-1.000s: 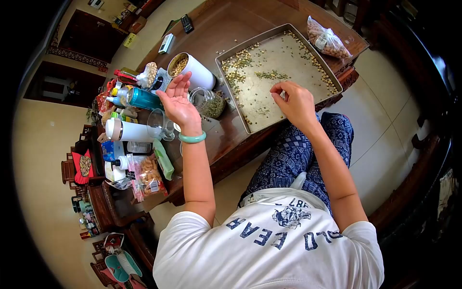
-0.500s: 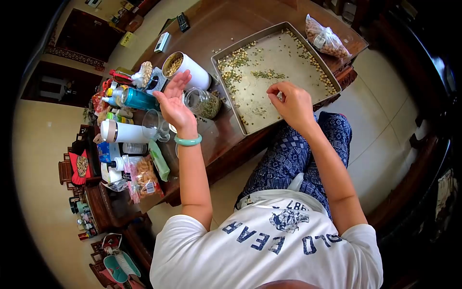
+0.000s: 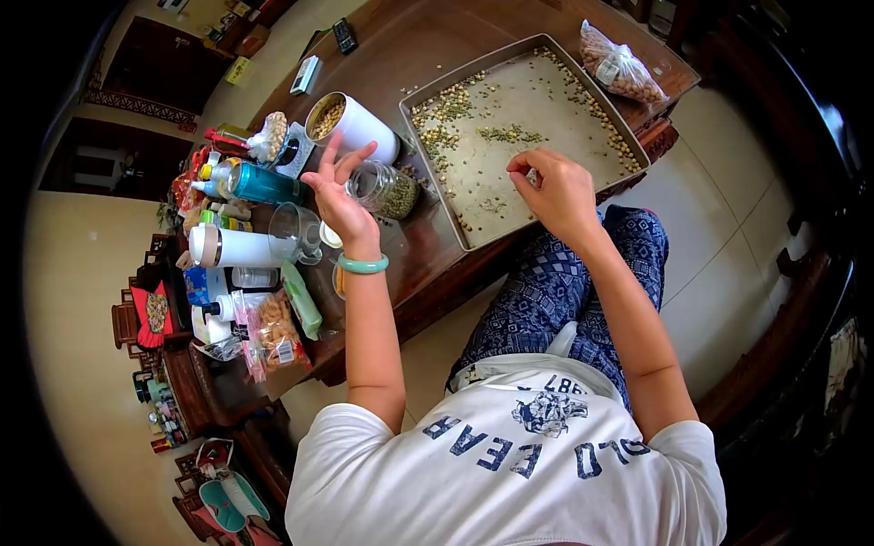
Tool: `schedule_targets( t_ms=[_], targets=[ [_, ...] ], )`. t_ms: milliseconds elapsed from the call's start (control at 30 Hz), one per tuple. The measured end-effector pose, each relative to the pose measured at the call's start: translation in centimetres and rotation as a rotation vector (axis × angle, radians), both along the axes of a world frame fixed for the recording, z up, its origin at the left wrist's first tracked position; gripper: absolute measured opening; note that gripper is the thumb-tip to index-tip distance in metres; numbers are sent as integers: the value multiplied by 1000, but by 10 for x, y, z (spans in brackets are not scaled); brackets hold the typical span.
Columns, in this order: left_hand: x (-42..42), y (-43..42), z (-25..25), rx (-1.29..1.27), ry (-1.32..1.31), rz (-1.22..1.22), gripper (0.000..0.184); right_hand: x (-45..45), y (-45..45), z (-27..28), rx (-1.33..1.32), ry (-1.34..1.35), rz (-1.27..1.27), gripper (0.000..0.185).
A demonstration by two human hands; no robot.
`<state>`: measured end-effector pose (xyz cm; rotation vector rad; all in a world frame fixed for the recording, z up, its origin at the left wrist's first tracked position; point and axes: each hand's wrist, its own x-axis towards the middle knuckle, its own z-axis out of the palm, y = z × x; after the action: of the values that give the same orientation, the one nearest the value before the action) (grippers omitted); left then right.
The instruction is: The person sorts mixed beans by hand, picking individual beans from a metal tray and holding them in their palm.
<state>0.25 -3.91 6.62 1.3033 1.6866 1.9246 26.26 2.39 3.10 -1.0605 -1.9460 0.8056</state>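
Note:
A square metal tray (image 3: pixel 473 238) on the wooden table holds scattered green mung beans (image 3: pixel 508 135) and paler yellowish beans (image 3: pixel 622 143). Over its near right part is my right hand (image 3: pixel 557 193), thumb and forefinger pinched together; what is between them, if anything, is too small to make out. My left hand (image 3: pixel 344 202), with a green bangle (image 3: pixel 362 265) at the wrist, is raised palm up with fingers apart and holds nothing visible. Just beside it, a glass jar (image 3: pixel 393 193) of green beans lies tilted on its side. Behind stands a white canister (image 3: pixel 369 129) of yellowish beans.
A knotted plastic bag of brownish nuts or beans (image 3: pixel 621 65) sits at the table's right corner. Crowding the left side are a blue bottle (image 3: pixel 264 184), a white bottle (image 3: pixel 238 247), a clear cup (image 3: pixel 289 227) and a snack bag (image 3: pixel 276 332). A remote (image 3: pixel 344 36) lies farther back.
My left hand has turned slightly and its fingers have spread and bent. The right hand stays pinched over the tray, shifted only a little.

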Motion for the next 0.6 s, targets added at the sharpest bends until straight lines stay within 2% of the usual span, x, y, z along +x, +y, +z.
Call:
schedule_targets(
  t_ms=[167, 333, 600],
  targets=[
    [-7, -2, -4, -37, 35, -44, 87, -1, 0, -3, 16, -6, -4, 9],
    [-16, -3, -9, -9, -61, -224, 95, 0, 0, -1, -5, -35, -3, 10],
    [-3, -3, 0, -57, 1, -100, 90, 1, 0, -2, 15, -23, -2, 10]
  ],
)
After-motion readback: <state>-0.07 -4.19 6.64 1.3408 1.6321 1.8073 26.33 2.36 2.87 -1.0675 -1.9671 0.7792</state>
